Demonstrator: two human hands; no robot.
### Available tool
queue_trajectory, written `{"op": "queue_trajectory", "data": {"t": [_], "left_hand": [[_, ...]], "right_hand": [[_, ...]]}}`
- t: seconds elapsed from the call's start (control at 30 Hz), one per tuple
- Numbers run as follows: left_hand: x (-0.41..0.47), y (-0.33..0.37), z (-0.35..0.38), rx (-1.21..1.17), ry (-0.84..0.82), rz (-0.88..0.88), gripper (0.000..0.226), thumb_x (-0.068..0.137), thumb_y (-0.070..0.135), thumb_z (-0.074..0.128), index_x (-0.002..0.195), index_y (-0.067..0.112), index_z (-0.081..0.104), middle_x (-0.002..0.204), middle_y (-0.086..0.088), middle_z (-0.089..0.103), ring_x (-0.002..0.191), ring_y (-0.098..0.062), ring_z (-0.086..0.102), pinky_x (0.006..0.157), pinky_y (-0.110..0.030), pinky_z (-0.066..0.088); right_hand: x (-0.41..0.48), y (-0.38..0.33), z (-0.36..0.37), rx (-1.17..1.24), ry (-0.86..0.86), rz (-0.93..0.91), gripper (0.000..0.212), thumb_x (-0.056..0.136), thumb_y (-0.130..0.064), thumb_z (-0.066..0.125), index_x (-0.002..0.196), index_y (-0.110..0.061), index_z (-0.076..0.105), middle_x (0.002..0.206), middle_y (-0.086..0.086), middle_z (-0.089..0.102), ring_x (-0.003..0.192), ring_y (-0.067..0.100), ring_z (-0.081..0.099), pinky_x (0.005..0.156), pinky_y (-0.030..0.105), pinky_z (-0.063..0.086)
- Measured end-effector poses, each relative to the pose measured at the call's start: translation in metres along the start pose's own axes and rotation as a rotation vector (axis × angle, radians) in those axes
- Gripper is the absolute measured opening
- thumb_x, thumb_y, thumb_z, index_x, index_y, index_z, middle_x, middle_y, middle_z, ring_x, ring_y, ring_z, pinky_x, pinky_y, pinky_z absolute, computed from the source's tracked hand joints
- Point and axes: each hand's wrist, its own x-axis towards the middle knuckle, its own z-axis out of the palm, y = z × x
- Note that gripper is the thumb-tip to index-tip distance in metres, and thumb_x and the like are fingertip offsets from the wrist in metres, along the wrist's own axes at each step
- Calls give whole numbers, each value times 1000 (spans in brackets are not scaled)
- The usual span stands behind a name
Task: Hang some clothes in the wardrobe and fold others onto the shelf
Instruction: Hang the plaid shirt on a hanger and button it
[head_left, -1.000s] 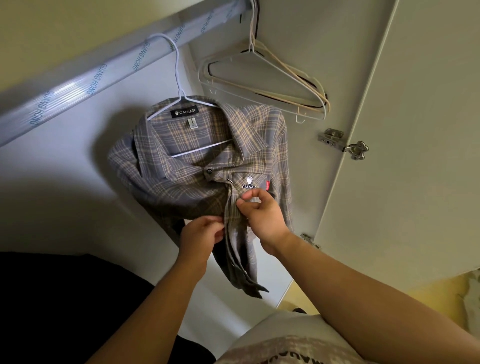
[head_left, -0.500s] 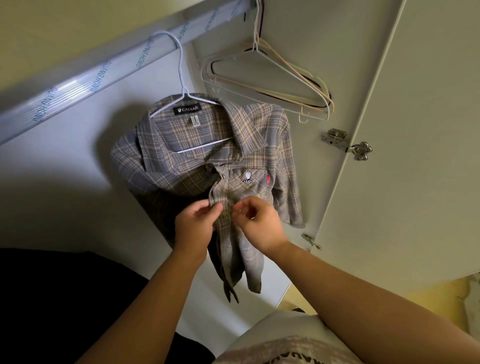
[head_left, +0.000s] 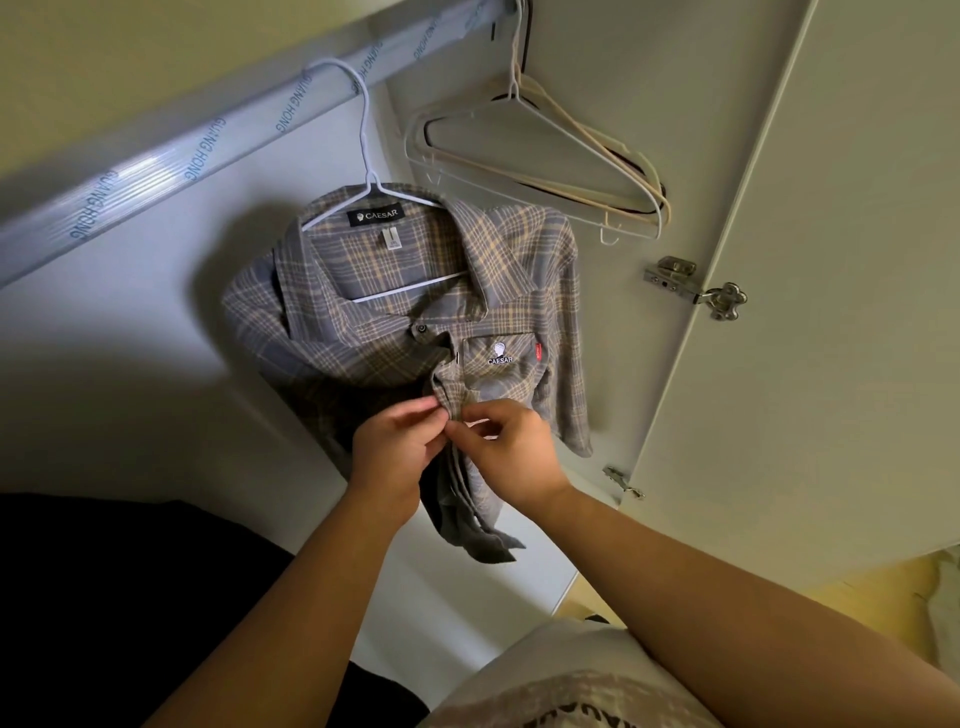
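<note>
A grey and yellow plaid shirt (head_left: 395, 270) with a CAESAR label hangs on a white wire hanger (head_left: 363, 130) hooked over the wardrobe rail (head_left: 171, 161). My left hand (head_left: 395, 452) pinches the left front edge of the shirt just below the chest pocket. My right hand (head_left: 509, 447) pinches the right front edge beside it. The fingertips of both hands meet at the shirt's button strip. The shirt's lower part hangs bunched below my hands.
Several empty hangers (head_left: 540, 156) hang on the rail to the right of the shirt. The open wardrobe door (head_left: 831, 260) with its hinge (head_left: 696, 291) stands on the right. A dark area (head_left: 104, 597) lies at lower left.
Both hands rose along the shirt front and came together at the button strip. The shirt's front panels were drawn closer and its hem swung slightly.
</note>
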Motion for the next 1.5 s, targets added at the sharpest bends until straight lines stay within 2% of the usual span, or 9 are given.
{"op": "queue_trajectory", "data": {"t": [0.23, 0.43, 0.53, 0.67, 0.77, 0.93, 1.2, 1.33, 1.5], "left_hand": [[1, -2, -5, 47, -38, -82, 15, 94, 2, 62, 105, 4, 73, 104, -15, 75, 101, -26, 72, 91, -36, 56], [-1, -1, 0, 124, -4, -45, 11, 89, 1, 69, 100, -1, 69, 100, -18, 74, 94, -27, 73, 84, -34, 59], [0, -1, -1, 132, 11, -50, 5, 88, 2, 70, 93, 0, 70, 98, -18, 74, 93, -26, 73, 85, -34, 59], [3, -2, -2, 110, 11, -61, 8, 89, 9, 71, 93, 2, 70, 96, -17, 74, 94, -26, 73, 85, -33, 58], [8, -1, -8, 292, 37, 30, 7, 91, 16, 70, 92, 10, 69, 92, -9, 74, 94, -23, 72, 83, -33, 59], [12, 1, -15, 632, 98, 207, 7, 95, 23, 63, 96, 17, 60, 92, -3, 67, 91, -25, 67, 86, -49, 57], [6, 2, -12, 782, 58, 275, 4, 97, 18, 60, 99, 21, 63, 91, 8, 62, 89, -16, 60, 76, -28, 45], [1, 3, -11, 796, 67, 322, 10, 86, 18, 74, 84, 20, 64, 77, 3, 64, 73, -14, 62, 63, -25, 45], [-3, 2, -10, 837, 81, 361, 16, 80, 15, 80, 75, 17, 65, 61, 5, 57, 58, -9, 56, 54, -20, 40]], "right_hand": [[1, 1, -1, -80, -7, -54, 7, 89, -29, 71, 87, -24, 76, 83, -11, 68, 82, 4, 63, 74, 14, 49], [4, 5, -2, -46, -16, 28, 4, 87, -26, 71, 91, -24, 72, 82, -10, 71, 78, 2, 66, 67, 13, 50], [6, 5, -3, 63, -34, 117, 8, 85, -26, 75, 91, -23, 70, 80, -10, 72, 74, 1, 66, 65, 13, 51], [6, 4, -5, 340, -37, 276, 8, 88, -20, 74, 89, -16, 66, 76, -3, 67, 70, 10, 63, 68, 27, 54], [8, 5, -8, 392, 6, 345, 9, 92, -21, 69, 91, -12, 66, 83, 6, 68, 75, 17, 62, 72, 36, 54], [10, 4, -11, 433, 48, 414, 10, 97, -19, 60, 88, -13, 60, 68, 0, 57, 57, 12, 51, 55, 26, 45], [9, 10, -7, 443, 29, 413, 16, 95, -29, 65, 89, -14, 64, 73, -1, 62, 68, 14, 57, 67, 30, 51], [5, 12, -9, 463, -36, 395, 11, 85, -15, 78, 90, -11, 69, 74, -2, 66, 71, 11, 63, 72, 25, 53], [4, 8, -12, 482, 6, 438, 16, 95, -19, 67, 87, -6, 72, 78, 6, 70, 71, 14, 63, 65, 26, 53]]}}
